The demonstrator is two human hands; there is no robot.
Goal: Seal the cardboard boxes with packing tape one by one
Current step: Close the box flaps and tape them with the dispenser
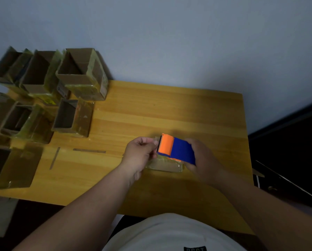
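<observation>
My right hand point(204, 158) grips an orange and blue tape dispenser point(175, 149) above the middle of the wooden table point(169, 109). My left hand point(139, 153) pinches the clear tape end at the dispenser's toothed blade. Under the dispenser shows a glossy roll of clear packing tape point(165, 165). Several open cardboard boxes, many wrapped in yellowish tape, stand at the table's left, such as a tall one point(82, 77) at the back and a low one point(72, 117) in front of it.
A flat open box point(14, 167) lies at the near left. Two thin tape strips point(89, 151) stick to the tabletop left of my hands. A dark cabinet point(287, 151) stands to the right of the table. A grey wall is behind.
</observation>
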